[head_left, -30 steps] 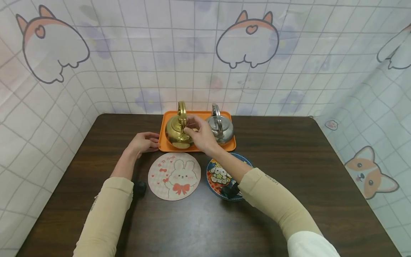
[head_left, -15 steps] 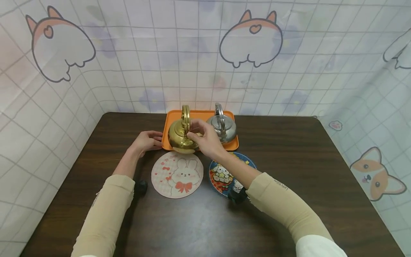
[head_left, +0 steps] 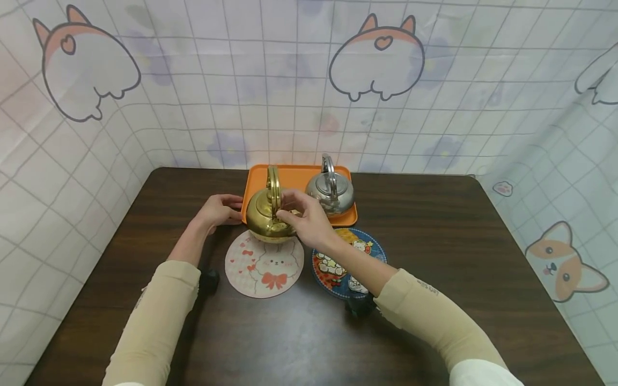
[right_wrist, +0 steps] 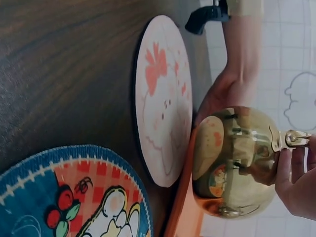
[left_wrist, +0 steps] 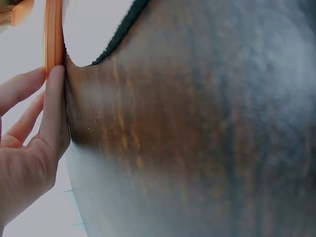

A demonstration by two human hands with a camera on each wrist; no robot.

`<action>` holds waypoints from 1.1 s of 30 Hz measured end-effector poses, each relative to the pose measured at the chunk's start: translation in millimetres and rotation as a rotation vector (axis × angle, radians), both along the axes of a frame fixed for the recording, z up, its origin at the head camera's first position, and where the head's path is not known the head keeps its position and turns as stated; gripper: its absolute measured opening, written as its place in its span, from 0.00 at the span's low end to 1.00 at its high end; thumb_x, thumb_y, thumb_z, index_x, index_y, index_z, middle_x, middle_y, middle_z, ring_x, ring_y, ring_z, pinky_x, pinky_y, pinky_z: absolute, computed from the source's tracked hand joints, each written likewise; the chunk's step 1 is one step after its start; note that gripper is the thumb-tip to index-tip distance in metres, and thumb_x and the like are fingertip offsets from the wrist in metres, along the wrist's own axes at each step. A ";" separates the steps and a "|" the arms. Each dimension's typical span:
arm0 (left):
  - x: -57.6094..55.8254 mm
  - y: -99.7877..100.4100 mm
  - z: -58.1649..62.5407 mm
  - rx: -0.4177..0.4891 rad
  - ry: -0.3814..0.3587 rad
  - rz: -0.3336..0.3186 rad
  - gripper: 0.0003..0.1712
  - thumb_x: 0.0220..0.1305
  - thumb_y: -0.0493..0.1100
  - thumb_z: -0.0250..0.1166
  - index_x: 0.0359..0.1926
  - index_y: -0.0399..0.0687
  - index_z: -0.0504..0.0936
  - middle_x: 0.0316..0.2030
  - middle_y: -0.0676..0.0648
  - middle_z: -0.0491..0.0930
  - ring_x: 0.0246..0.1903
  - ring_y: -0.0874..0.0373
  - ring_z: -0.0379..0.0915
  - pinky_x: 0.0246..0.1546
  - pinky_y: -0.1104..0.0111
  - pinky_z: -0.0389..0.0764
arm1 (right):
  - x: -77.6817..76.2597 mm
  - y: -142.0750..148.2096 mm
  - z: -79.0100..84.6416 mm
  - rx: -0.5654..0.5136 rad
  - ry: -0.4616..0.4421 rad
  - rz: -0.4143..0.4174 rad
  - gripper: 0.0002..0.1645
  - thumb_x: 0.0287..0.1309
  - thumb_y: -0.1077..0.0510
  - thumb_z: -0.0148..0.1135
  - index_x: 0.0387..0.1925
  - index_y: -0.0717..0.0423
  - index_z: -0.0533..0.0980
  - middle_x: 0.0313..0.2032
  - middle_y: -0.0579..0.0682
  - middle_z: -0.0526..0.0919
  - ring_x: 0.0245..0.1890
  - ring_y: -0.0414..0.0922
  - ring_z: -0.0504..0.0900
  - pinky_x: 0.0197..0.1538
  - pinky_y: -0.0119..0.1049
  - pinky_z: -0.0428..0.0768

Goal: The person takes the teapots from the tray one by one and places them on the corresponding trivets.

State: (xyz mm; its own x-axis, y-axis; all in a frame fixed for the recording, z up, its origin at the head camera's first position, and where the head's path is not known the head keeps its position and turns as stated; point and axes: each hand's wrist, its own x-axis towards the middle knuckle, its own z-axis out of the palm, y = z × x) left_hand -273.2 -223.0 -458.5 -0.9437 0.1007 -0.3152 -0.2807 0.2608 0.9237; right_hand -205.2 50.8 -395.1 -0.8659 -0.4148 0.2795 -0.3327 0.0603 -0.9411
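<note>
In the head view my right hand (head_left: 309, 217) grips the gold kettle (head_left: 267, 217) at the side of its upright handle. The kettle overlaps the front of the orange tray (head_left: 294, 174) and the far edge of the round pink bunny mat (head_left: 241, 279). In the right wrist view, the shiny kettle (right_wrist: 247, 163) hangs by its handle, its base facing the mats. My left hand (head_left: 217, 212) touches the tray's left front edge with extended fingers; the left wrist view shows thumb and fingertips at the orange rim (left_wrist: 53, 44). A silver kettle (head_left: 333, 195) stands on the tray's right side.
A round blue cartoon mat (head_left: 345, 284) lies right of the pink one, partly under my right forearm. All of this is on a dark wooden table (head_left: 458, 257). A white grid-patterned cloth (head_left: 289, 86) with corgi drawings surrounds the table's back and sides.
My right hand has brought the gold kettle forward from the tray, so that it now overlaps the pink mat. The left hand stays at the tray; the silver kettle keeps its place.
</note>
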 end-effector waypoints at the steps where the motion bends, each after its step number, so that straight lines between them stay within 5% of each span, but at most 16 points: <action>1: -0.2 -0.1 0.1 -0.002 -0.004 -0.003 0.35 0.66 0.21 0.62 0.73 0.30 0.66 0.64 0.30 0.69 0.46 0.52 0.80 0.50 0.62 0.86 | 2.3 -0.1 0.7 0.002 -0.001 0.003 0.15 0.70 0.68 0.63 0.56 0.62 0.78 0.48 0.56 0.83 0.51 0.49 0.81 0.52 0.42 0.84; 33: -6.2 -1.0 5.7 -0.006 -0.074 -0.046 0.37 0.66 0.21 0.60 0.75 0.32 0.63 0.66 0.29 0.68 0.50 0.45 0.80 0.52 0.60 0.86 | 41.8 -0.4 -11.7 -0.006 -0.051 0.086 0.12 0.68 0.69 0.63 0.52 0.61 0.79 0.44 0.54 0.83 0.47 0.47 0.82 0.52 0.42 0.85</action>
State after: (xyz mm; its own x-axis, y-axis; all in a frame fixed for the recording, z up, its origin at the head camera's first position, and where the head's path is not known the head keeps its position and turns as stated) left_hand -279.4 -223.9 -452.7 -0.9123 0.1417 -0.3843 -0.3353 0.2806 0.8993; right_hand -163.4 50.5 -406.8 -0.8405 -0.4863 0.2386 -0.2880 0.0280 -0.9572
